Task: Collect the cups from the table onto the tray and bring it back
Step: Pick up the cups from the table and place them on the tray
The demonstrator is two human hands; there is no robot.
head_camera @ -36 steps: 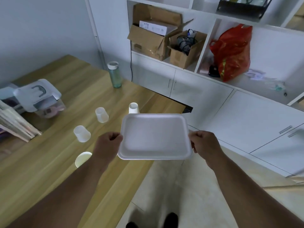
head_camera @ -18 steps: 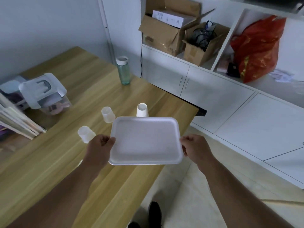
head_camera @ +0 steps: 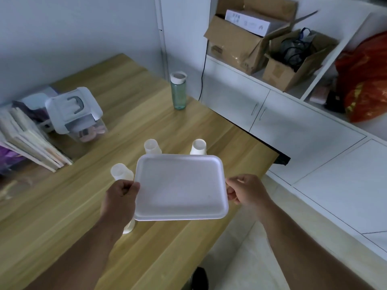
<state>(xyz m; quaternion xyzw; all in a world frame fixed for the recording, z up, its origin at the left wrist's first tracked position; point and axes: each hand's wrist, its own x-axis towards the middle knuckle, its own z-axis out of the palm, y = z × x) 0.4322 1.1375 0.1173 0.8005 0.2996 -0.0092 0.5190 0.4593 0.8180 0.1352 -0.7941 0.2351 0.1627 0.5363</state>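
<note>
Empty tray (head_camera: pixel 181 186) is held over the table (head_camera: pixel 62 216) edge.
It is gripped by left hand (head_camera: pixel 119 200) and right hand (head_camera: pixel 246 191); the nearest cup (head_camera: pixel 128 227) is mostly hidden.

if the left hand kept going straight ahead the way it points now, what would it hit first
Most likely the translucent cup just beyond the left hand, which grips the tray edge. Depth is unclear: held above the table, the hand might pass over it.

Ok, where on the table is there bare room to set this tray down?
The white foam tray is held by the left hand and right hand. Bare wooden table lies near the front edge, below the nearest white paper cup, and between the green water bottle and the far cups. Crowded: the cup cluster and the stacked papers on the left.
</note>
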